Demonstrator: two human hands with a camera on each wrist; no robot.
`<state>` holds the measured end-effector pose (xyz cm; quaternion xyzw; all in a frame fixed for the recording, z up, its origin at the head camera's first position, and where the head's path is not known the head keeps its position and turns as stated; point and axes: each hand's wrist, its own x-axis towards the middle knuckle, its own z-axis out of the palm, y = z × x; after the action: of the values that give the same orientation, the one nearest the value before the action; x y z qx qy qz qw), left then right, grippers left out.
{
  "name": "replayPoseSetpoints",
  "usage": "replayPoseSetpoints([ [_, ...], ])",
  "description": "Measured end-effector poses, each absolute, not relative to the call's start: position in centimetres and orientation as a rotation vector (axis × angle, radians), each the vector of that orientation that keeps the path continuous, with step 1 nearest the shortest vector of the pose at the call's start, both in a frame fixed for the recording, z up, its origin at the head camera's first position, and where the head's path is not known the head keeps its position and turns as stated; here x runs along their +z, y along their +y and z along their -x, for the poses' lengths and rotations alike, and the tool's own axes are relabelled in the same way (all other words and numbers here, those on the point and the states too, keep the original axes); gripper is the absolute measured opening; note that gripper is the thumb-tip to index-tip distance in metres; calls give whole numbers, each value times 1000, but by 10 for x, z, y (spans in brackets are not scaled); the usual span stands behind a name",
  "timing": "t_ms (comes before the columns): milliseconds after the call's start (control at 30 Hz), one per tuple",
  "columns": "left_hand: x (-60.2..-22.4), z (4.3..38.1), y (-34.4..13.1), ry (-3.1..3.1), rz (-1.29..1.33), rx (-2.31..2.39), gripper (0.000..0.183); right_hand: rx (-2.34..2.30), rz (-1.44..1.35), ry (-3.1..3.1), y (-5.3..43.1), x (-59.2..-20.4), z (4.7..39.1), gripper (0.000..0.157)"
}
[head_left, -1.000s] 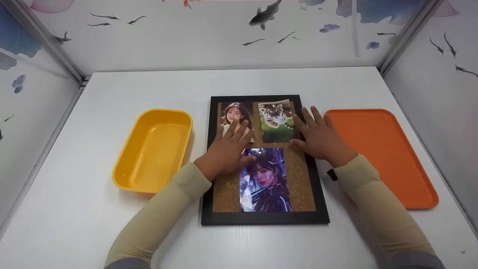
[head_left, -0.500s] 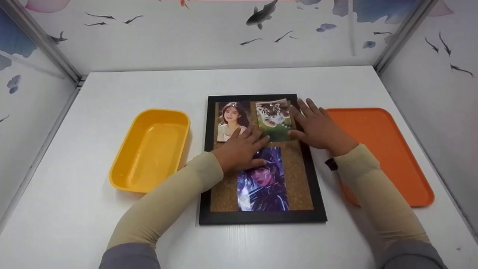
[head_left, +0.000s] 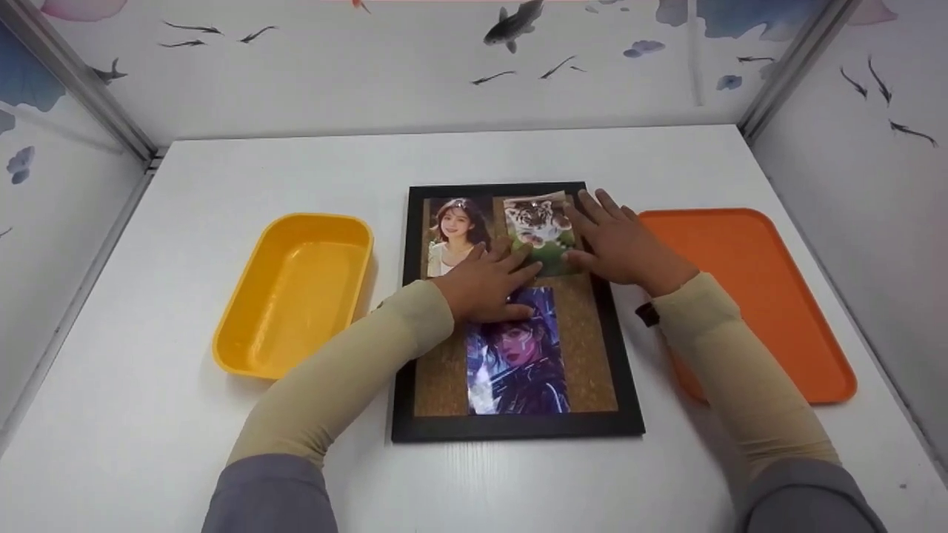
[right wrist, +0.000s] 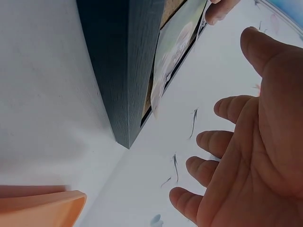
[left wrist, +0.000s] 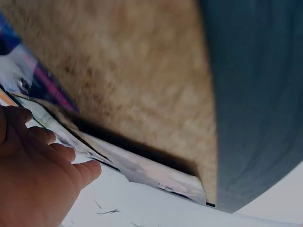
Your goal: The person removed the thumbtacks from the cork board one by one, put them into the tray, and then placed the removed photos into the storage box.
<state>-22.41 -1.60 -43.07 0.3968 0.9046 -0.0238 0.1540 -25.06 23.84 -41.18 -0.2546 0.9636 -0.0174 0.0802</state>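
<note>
A black-framed cork board [head_left: 589, 355] lies flat on the table with three pinned pictures. A portrait photo [head_left: 453, 226] is at its upper left, a tiger cub photo [head_left: 537, 216] at upper right, and a purple futuristic portrait [head_left: 518, 374] below. My left hand [head_left: 485, 287], fingers spread, is over the middle of the board and covers parts of all three. My right hand [head_left: 622, 243], also spread, is over the board's upper right edge beside the tiger photo. Neither hand grips anything. In the left wrist view the pictures' edges stand slightly off the cork [left wrist: 137, 85].
To the left stands a yellow tub [head_left: 355, 311]. An orange tray [head_left: 785, 311] lies to the right, partly behind my right forearm. White panels with painted fish [head_left: 511, 26] enclose the back and sides of the white table [head_left: 474, 488].
My left hand has slid right, off most of the portrait photo towards the tiger photo. My right hand has moved slightly farther up the board's right edge. The head view has shifted a little.
</note>
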Motion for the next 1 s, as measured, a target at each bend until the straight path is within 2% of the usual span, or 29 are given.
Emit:
replayPoseSetpoints([
  [533,-416,250,-10,2527,-1162,-58,100,-91,802,2840,237,-406,272,73],
  [1000,-426,249,-7,2454,-1170,-137,101,-106,851,2806,238,-414,294,69],
])
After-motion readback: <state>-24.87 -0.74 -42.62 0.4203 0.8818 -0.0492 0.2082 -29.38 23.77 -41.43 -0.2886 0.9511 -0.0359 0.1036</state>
